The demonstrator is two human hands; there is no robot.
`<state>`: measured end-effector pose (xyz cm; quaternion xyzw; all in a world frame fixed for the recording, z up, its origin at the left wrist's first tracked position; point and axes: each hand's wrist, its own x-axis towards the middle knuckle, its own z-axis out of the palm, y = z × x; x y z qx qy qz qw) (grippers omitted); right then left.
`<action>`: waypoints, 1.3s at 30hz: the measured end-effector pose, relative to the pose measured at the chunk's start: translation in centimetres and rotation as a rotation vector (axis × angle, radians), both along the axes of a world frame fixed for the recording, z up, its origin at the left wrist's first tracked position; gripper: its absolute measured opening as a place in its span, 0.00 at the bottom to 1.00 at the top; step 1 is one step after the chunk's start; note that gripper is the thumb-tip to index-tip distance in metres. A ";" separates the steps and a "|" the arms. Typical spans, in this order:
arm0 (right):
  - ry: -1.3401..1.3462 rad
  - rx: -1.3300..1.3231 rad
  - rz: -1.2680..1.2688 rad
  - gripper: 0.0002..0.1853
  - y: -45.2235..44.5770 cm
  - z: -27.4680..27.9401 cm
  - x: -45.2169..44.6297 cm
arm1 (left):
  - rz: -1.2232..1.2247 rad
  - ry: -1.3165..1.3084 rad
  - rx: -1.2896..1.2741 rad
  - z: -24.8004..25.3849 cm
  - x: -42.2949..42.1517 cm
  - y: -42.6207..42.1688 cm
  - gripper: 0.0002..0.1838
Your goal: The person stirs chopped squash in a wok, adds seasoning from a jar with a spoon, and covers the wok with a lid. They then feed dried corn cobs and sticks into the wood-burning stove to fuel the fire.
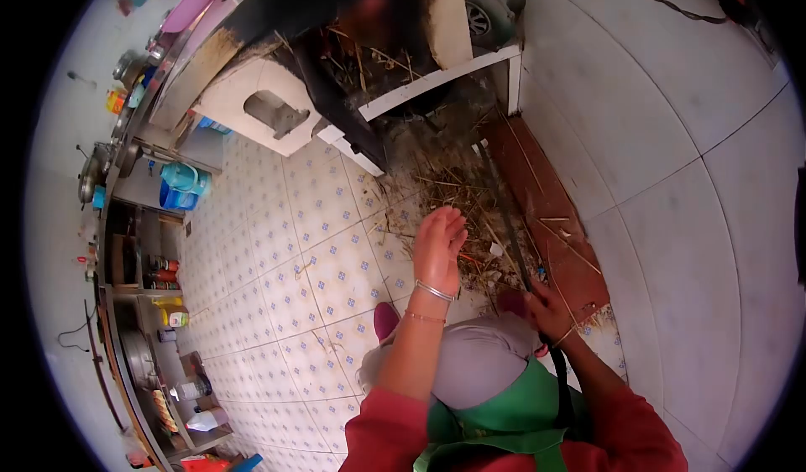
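Observation:
My left hand (438, 241) is raised above the straw-littered floor, its fingers loosely bent and nothing visible in them. A silver bangle (434, 291) circles that wrist. Down at the right, my right hand (550, 308) is closed around the near end of a long dark metal rod (506, 216). The rod reaches forward over the loose straw (457, 191) toward the stove. Straw and twigs (369, 65) also lie in the stove's sooty opening. A dark charred piece of wood (340, 107) slants out of that opening to the floor.
The white stove front (256, 103) stands ahead. A reddish-brown board (546, 212) lies along the tiled wall (672, 178) at right. Shelves with bottles and a blue bucket (182, 187) line the left. A round blower (487, 19) sits in a niche. Patterned floor tiles (277, 245) spread left.

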<state>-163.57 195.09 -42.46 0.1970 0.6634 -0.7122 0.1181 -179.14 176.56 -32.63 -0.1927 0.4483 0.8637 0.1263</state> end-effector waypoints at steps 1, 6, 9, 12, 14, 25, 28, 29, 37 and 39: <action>0.045 -0.107 0.053 0.21 -0.1 1.7 -0.6 | -0.008 0.007 -0.020 0.2 0.1 0.1 0.14; 0.043 -0.320 0.140 0.20 -2.4 8.1 -5.5 | -0.051 0.046 -0.012 2.0 0.8 1.2 0.18; 0.121 -0.282 0.185 0.20 -4.3 9.0 -9.1 | -0.038 0.105 0.010 2.8 0.7 1.4 0.19; 0.158 -0.281 0.228 0.20 -6.1 9.7 -12.1 | 0.033 0.185 -0.033 1.9 0.2 0.9 0.21; 0.185 -0.264 0.267 0.21 -6.9 9.4 -14.1 | 0.097 0.228 -0.084 1.7 -0.4 0.7 0.22; 0.268 -0.218 0.166 0.19 -7.9 9.5 -23.6 | 0.045 0.158 -0.075 2.8 -1.2 1.0 0.25; 0.275 -0.241 0.185 0.19 -7.7 11.5 -23.6 | 0.021 0.126 -0.040 3.5 -0.9 0.8 0.24; 0.244 -0.264 0.194 0.19 -7.6 12.0 -23.3 | 0.022 0.130 -0.038 3.4 -0.8 0.9 0.24; 0.286 -0.121 0.235 0.18 -7.1 12.6 -16.4 | 0.072 0.072 -0.059 2.6 -0.5 1.2 0.16; 0.350 -0.147 0.195 0.19 -6.9 11.4 -15.2 | 0.068 0.090 -0.048 2.3 -0.3 1.4 0.15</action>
